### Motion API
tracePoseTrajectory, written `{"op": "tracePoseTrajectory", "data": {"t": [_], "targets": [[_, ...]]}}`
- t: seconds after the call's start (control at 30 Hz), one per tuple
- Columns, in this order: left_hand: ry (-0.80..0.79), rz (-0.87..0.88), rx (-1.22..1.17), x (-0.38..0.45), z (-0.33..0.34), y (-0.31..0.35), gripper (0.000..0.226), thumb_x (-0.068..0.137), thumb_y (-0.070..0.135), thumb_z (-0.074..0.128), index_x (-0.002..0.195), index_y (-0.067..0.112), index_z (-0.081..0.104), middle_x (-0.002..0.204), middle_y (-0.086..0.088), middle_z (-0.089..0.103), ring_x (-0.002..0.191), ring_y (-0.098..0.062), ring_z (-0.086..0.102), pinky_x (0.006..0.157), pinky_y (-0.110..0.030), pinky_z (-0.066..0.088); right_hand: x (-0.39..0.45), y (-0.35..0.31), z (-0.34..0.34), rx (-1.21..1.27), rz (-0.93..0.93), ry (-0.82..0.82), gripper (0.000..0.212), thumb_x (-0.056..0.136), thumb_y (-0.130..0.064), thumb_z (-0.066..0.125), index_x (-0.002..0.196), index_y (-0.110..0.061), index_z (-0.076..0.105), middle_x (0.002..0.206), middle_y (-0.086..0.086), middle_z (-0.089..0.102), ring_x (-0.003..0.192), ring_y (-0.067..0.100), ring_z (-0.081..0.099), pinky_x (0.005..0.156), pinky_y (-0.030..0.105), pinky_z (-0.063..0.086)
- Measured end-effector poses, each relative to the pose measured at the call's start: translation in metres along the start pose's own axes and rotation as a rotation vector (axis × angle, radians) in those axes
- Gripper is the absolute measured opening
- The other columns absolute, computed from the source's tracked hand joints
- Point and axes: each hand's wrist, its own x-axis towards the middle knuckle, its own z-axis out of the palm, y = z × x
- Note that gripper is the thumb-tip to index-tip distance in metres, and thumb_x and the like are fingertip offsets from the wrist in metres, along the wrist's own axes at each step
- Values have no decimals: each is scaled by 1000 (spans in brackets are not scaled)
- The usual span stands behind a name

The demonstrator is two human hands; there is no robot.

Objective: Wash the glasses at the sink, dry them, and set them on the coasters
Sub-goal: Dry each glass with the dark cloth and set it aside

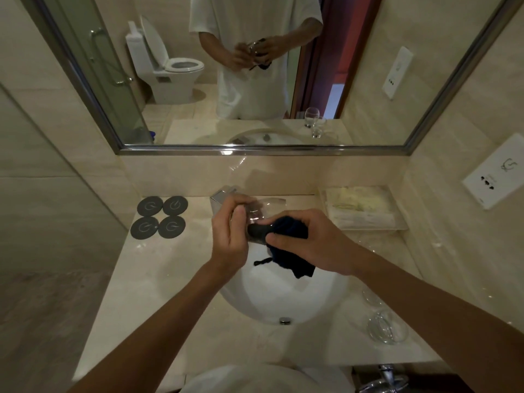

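Left hand: over the sink, fingers curled round a clear glass and holding it tipped on its side.
Right hand: just right of the glass, fingers clenched on a dark cloth; one bunched end is pushed into the glass mouth, the loose end hangs over the basin.
Glass: in the air above the sink, just in front of the tap.
Coasters: four dark round ones in a square on the table, left of the sink, near the back wall.
Other glasses: two clear ones stand on the table right of the sink, partly behind the right forearm.
Tray: right of the sink at the back, holding pale packets.
Mirror: behind the sink, reflecting both hands at the glass.
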Motion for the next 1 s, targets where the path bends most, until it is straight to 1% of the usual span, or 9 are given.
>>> {"op": "tracePoseTrajectory", "data": {"t": [0.13,0.27,0.37,0.47,0.6,0.7,0.77,0.83,1.0], "targets": [[-71,-696,-397,21,-2,25,23,98,18,38,98,7,59,82,5,73,81,-13,69,66,-26,55,2,2,-2,-178,-129,72,25,88,-6,75,112,-9,74,92,-3,74,78,5,72,72,15,53],[-191,-1308,-328,37,-13,24,37,94,42,44,94,10,63,77,-7,69,66,-21,64,65,-31,47,2,4,-1,-617,-360,-77,31,86,-9,74,116,-12,73,116,-2,63,95,-6,58,84,14,50],[-131,-1268,-165,31,-3,24,31,95,34,43,79,11,57,59,-5,61,47,-21,54,50,-26,37,5,12,0,-740,-410,-126,32,86,-13,73,118,-14,72,121,5,62,108,8,55,92,21,49],[62,-1046,-157,19,11,22,32,98,28,43,75,13,60,59,0,64,55,-18,56,52,-26,42,5,12,3,-499,-223,-57,34,88,-14,75,121,-18,72,119,1,68,98,5,66,88,22,54],[110,-178,44,-7,7,2,35,100,16,35,83,-3,59,71,-16,59,64,-30,54,56,-36,45,-3,4,7,23,75,-39,25,93,-12,69,118,-17,73,98,-7,76,91,8,72,82,23,56],[-68,176,209,-5,-4,-7,36,96,12,31,95,-8,60,81,-17,62,71,-31,59,62,-43,49,-6,1,3,271,182,-83,24,94,-10,66,117,-12,71,92,4,74,83,22,72,75,34,58],[-128,171,250,-1,-11,-8,33,97,15,32,102,-5,58,86,-15,62,76,-28,60,67,-43,51,-4,2,1,222,154,-31,22,92,-11,70,112,-17,74,91,14,74,81,36,72,74,47,61],[-173,45,223,2,-13,-7,31,97,19,34,108,1,57,90,-12,63,80,-25,60,70,-39,51,-1,4,0,126,78,29,21,91,-9,71,110,-18,75,87,11,75,78,30,73,74,42,61],[-410,-930,-227,22,-14,3,59,101,45,25,89,2,63,73,-21,60,55,-30,53,49,-30,39,0,12,-8,-408,-227,2,30,86,-8,77,115,-16,73,113,-5,69,92,-1,67,80,15,53]]}}
